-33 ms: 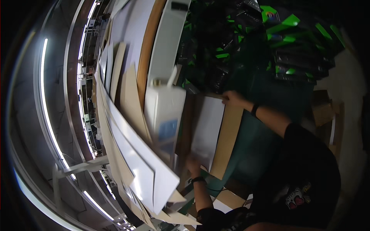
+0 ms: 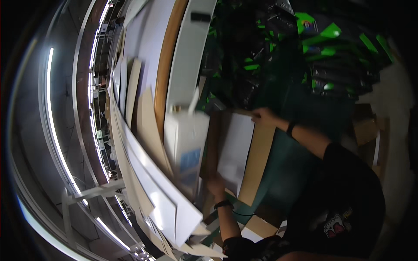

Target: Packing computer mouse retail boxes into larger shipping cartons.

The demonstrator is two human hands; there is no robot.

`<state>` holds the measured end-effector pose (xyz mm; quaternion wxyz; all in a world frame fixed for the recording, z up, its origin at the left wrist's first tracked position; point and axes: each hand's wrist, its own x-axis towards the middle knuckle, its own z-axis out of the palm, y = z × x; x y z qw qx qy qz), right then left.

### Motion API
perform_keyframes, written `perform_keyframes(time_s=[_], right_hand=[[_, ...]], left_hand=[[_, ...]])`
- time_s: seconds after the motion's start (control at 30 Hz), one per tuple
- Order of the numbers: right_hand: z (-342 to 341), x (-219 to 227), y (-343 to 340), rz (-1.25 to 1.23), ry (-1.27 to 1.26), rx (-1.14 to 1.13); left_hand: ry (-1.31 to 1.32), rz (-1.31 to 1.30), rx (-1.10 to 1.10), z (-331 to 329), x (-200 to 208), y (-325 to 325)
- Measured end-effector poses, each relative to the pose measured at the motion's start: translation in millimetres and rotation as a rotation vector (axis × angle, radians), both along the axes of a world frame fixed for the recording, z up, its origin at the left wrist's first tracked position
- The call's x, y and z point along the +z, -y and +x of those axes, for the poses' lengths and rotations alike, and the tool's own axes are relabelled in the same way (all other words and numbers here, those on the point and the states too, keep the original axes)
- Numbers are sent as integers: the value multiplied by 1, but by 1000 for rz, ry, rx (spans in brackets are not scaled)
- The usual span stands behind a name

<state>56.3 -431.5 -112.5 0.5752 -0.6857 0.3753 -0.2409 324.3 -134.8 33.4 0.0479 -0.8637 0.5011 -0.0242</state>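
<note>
A white sheet [image 2: 236, 150] lies with a brown cardboard strip [image 2: 257, 163] along its right side, beside a pale machine housing [image 2: 185, 135] with a blue label. My right hand [image 2: 264, 117] is closed on the upper edge of the cardboard, its fingers pinched near the corner where white and brown meet. Close to the sheet's lower left corner, next to the housing, is my left hand [image 2: 214, 183]. Blur and shadow obscure its fingers, so I cannot make out whether it grips the sheet. Dark bands circle both wrists.
White and brown board sheets [image 2: 163, 191] lean in a stack left of the machine, their corners jutting out. Black and green packages [image 2: 331, 74] pile up at the far right over a dark green surface [image 2: 287, 182]. An open cardboard box [image 2: 365, 129] stands at the right.
The machine and sheets sit slightly lower in the picture. My left hand has shifted a little upward along the sheet's left side; my right hand keeps its hold on the cardboard edge.
</note>
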Motion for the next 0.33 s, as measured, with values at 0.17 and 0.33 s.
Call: perform_keyframes(time_s=[0.17,0.33], right_hand=[[-86,-7,-16,292,125,-4],[-193,-7,-6,-659,-444,-20]], left_hand=[[-382,-546,-344,34,19,254],[-404,-68,289,220,-85,350]])
